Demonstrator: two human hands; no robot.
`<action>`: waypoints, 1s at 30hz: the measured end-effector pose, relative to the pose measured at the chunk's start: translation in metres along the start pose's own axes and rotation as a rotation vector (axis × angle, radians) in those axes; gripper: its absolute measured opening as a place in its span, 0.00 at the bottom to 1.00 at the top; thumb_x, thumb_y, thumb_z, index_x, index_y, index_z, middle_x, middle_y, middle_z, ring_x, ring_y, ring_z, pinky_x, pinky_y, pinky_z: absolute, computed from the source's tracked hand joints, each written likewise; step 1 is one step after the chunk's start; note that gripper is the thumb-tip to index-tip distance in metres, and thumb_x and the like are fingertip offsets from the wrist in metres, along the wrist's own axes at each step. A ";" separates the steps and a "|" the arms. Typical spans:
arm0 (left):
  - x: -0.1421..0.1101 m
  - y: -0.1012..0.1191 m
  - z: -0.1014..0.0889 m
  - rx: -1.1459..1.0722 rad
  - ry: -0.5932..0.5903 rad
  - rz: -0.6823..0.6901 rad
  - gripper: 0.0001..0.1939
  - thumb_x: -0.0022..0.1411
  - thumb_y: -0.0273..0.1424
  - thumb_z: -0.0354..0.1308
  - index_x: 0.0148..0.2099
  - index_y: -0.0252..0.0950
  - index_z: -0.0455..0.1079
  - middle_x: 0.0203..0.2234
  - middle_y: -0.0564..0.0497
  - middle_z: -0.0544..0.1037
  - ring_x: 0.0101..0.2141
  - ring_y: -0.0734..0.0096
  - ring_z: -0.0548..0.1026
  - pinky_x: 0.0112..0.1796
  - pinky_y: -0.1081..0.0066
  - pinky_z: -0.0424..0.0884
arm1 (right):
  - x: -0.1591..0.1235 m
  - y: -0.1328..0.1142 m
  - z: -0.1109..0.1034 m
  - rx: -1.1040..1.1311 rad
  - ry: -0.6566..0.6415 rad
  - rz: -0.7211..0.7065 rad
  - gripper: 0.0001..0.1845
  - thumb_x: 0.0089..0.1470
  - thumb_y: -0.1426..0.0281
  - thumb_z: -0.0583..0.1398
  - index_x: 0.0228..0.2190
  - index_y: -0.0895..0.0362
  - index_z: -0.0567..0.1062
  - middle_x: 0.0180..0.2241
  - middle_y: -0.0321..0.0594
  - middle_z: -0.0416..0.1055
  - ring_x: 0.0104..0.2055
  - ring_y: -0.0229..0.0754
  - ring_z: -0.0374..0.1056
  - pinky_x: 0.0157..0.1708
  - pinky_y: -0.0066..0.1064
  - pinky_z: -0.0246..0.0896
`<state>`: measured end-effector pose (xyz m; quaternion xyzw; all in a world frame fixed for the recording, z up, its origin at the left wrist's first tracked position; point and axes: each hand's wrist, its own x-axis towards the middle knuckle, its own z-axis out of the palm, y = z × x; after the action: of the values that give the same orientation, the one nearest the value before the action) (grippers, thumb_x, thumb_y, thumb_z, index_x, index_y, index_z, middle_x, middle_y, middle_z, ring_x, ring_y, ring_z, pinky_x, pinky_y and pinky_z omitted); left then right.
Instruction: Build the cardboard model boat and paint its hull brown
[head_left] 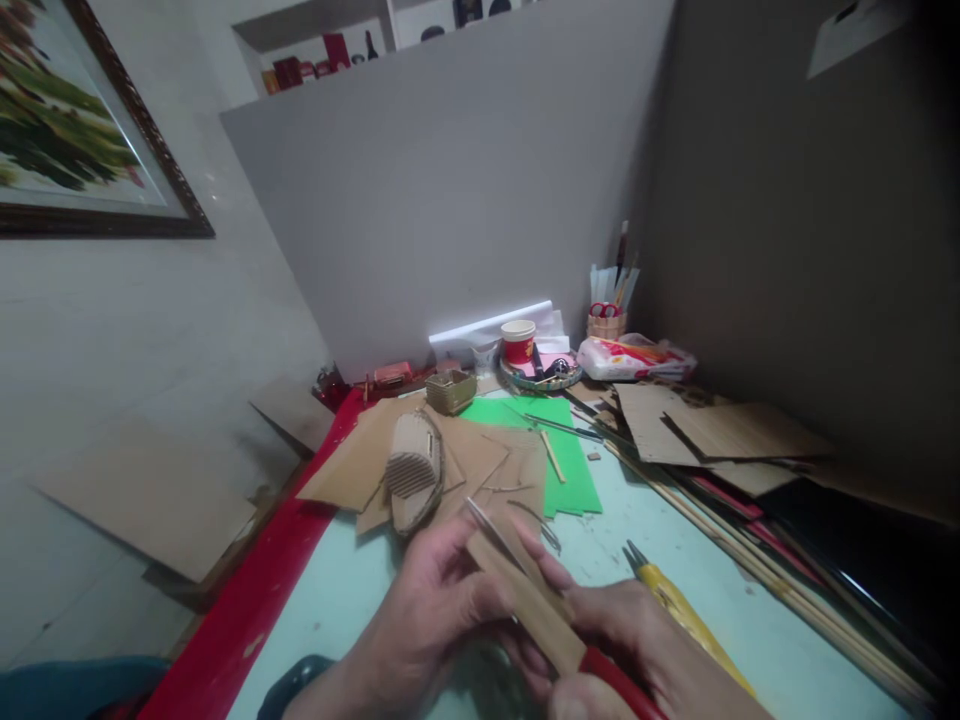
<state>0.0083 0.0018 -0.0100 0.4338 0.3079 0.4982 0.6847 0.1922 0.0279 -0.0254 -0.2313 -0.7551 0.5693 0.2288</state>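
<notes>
Low in the middle, my left hand (pixel 435 610) pinches a narrow brown cardboard strip (pixel 517 600) between thumb and fingers. My right hand (pixel 637 640) is closed around the red handle of a pair of scissors (pixel 619 683). The pointed metal blade lies along the strip, its tip near my left fingers; the other blade is mostly hidden. Just beyond my left hand, a small corrugated-cardboard model with a rounded top (pixel 414 455) rests on brown cardboard sheets (pixel 480 455). To the right of my right hand lies a yellow-handled tool with pointed metal jaws (pixel 675 605).
Behind the model are a green sheet (pixel 577 475), a small woven box (pixel 450 390) and a red paper cup (pixel 518 345) on a round tray. Cardboard pieces (pixel 742 430) and long thin sticks (pixel 757 570) line the right side. A grey panel (pixel 480 200) stands behind the table.
</notes>
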 end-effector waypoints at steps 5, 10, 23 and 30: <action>0.000 0.001 0.001 0.045 0.026 -0.041 0.18 0.55 0.39 0.69 0.44 0.35 0.75 0.39 0.44 0.81 0.37 0.61 0.81 0.40 0.64 0.76 | 0.002 0.009 -0.001 -0.079 0.063 0.005 0.28 0.55 0.43 0.57 0.29 0.57 0.68 0.22 0.31 0.55 0.23 0.33 0.49 0.21 0.27 0.43; -0.001 0.000 0.003 0.053 0.056 -0.078 0.11 0.61 0.33 0.65 0.44 0.34 0.75 0.40 0.45 0.81 0.40 0.65 0.79 0.44 0.67 0.74 | -0.001 0.007 -0.001 -0.262 0.125 0.063 0.25 0.57 0.47 0.55 0.32 0.57 0.74 0.23 0.35 0.62 0.26 0.39 0.58 0.26 0.29 0.53; -0.002 -0.014 0.010 -0.100 0.072 0.032 0.08 0.64 0.31 0.58 0.43 0.35 0.76 0.36 0.47 0.78 0.34 0.71 0.75 0.40 0.71 0.71 | -0.002 -0.005 0.002 -0.250 0.132 0.064 0.22 0.59 0.51 0.56 0.30 0.58 0.74 0.23 0.35 0.64 0.25 0.36 0.57 0.25 0.27 0.55; -0.007 -0.010 0.011 -0.017 0.076 0.020 0.12 0.60 0.36 0.66 0.44 0.37 0.76 0.34 0.50 0.79 0.25 0.81 0.71 0.28 0.80 0.67 | 0.000 -0.006 0.002 -0.201 0.231 -0.003 0.17 0.54 0.59 0.58 0.43 0.55 0.71 0.26 0.37 0.73 0.26 0.42 0.66 0.26 0.30 0.59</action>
<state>0.0196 -0.0091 -0.0142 0.4119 0.3251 0.5239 0.6710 0.1905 0.0248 -0.0201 -0.3156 -0.7774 0.4600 0.2906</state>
